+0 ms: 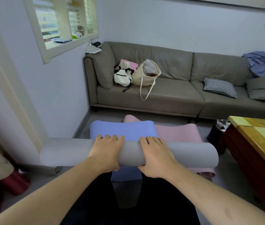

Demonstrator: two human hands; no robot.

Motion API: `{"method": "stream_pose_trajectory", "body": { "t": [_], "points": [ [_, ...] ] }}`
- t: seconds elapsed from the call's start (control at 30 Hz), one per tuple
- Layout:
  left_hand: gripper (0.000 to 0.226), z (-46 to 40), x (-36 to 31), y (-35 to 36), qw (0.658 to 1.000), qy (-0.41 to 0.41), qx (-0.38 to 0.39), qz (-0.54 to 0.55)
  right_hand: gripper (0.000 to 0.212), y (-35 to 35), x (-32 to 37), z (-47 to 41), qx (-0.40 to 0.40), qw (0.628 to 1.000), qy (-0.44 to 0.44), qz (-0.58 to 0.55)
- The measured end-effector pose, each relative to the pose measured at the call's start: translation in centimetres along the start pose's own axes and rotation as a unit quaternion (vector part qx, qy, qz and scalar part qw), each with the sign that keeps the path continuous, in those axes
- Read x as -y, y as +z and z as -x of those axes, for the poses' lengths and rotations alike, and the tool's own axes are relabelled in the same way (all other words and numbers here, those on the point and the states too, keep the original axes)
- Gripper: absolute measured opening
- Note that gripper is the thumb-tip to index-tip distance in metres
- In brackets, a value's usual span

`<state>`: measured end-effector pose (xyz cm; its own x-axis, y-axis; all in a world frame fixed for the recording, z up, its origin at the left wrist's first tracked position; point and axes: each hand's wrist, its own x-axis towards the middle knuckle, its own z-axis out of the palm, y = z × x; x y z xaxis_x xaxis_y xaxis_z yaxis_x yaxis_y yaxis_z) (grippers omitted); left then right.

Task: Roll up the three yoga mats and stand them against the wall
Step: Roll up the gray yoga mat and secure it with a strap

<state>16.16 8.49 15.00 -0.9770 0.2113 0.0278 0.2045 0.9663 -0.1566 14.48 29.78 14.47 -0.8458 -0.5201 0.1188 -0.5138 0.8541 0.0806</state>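
A grey yoga mat (193, 155), rolled into a thick tube, lies crosswise in front of me, lifted above the floor. My left hand (105, 151) grips it left of its middle, fingers curled over the top and thumb underneath. Beside it my right hand (154, 156) grips the roll the same way. Below the roll a blue mat (122, 129) lies flat on the floor, its far end curling up. A pink mat (178, 133) lies flat to the right of the blue one, partly under it.
A grey sofa (169, 95) with bags and cushions stands along the far wall. A wooden table (258, 143) is at the right, with a black bin (217, 132) beside it. The left wall (60, 95) meets the floor near the mats. Red objects (14, 182) sit at lower left.
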Motion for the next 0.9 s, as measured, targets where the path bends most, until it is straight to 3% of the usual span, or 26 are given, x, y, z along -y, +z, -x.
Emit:
{"method": "stream_pose_trajectory", "body": {
  "t": [0.23,0.43,0.6,0.67,0.77,0.9],
  "points": [
    [0.066,0.5,0.4,-0.2,0.996,0.013,0.066,0.053,0.085,-0.2,1.4,0.5,0.064,0.998,0.009,0.009],
    [0.067,0.0,0.9,-0.4,0.989,0.034,0.126,0.075,0.097,0.2,1.9,1.3,0.062,0.998,0.013,0.024],
    [0.068,-0.4,1.0,-0.6,0.980,0.041,0.168,0.101,0.094,0.7,2.1,1.6,0.057,0.998,0.015,0.017],
    [0.071,-0.3,0.8,-0.5,0.984,0.035,0.153,0.089,0.081,0.7,1.9,1.3,0.056,0.998,0.015,0.009],
    [0.080,0.6,-1.0,0.9,0.998,0.031,0.060,0.004,0.065,0.5,1.3,0.5,0.079,0.997,0.018,-0.010],
    [0.086,1.9,-3.9,2.6,0.999,-0.006,-0.006,-0.040,0.061,0.0,1.1,-0.9,0.117,0.992,0.024,-0.029]
  ]
}}
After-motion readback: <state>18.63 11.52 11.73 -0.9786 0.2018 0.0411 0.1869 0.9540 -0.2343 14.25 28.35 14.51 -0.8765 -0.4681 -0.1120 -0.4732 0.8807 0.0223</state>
